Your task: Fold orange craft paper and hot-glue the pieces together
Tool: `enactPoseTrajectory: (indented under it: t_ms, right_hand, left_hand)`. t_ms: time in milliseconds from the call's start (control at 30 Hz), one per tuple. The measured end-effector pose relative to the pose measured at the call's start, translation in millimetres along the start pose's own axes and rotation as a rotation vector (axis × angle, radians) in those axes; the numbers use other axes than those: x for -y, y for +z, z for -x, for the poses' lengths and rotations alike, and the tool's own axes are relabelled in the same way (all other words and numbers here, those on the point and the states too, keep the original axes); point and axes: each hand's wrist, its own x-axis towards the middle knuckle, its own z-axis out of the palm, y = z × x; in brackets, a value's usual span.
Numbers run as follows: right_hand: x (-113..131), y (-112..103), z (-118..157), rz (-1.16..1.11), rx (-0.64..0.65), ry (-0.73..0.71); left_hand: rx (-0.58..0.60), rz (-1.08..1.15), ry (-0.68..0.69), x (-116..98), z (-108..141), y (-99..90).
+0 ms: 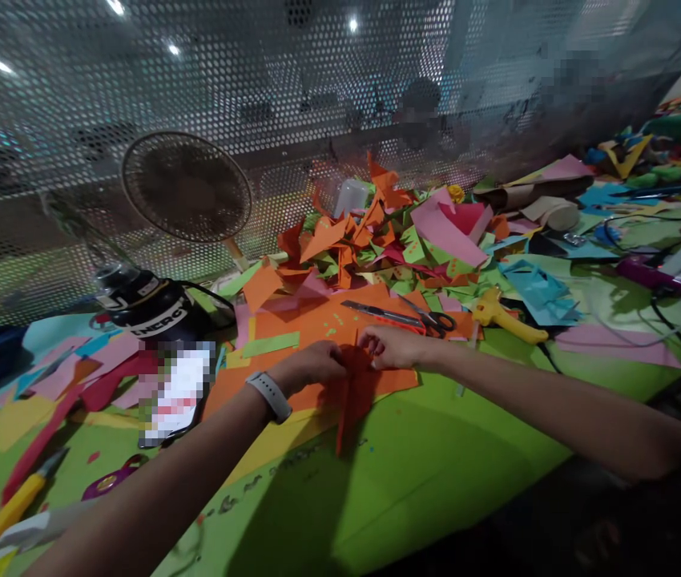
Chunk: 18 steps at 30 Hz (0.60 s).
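Left hand: the left hand (315,363), a watch (269,397) at its wrist, has its fingertips bent in on the near-left side of the orange folded paper (349,405).
Right hand: the right hand (397,348) has its fingers curled in, and they look pinched on the upper right of that paper; shadow hides the exact contact.
Folded paper: between the two grips, one narrow end hanging below them; whether its tip touches the green table cover (437,465) I cannot tell.
Crease risk: the hands sit close together, so uneven pressure or a pull apart could tear the paper or open a fold — the lower end could also bend if pushed against the table.
Orange sheets: orange sheets (310,320) lie under and beyond the grip; with colours so alike and the light dim, an edge could be misjudged or a loose sheet dragged along.
Scissors: just beyond the right hand, the scissors (428,317) could nick fingers or paper if knuckles swing outward.
Glue gun: right of the grip, near the right forearm (526,401), the yellow glue gun (512,319) could be knocked by that arm; whether it is hot does not show.
Phone: left of the grip, the phone (178,393) lies beside the left forearm (178,473) — a sideways sweep could shove it.
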Motion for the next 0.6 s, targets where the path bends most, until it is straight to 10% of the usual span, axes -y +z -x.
enactPoseTrajectory:
  t_ms: [600]
  right_hand:
    - [10, 5, 34, 0.228, -0.199, -0.006]
  left_hand:
    - [-0.344, -0.128, 0.112, 30, 44, 35.3]
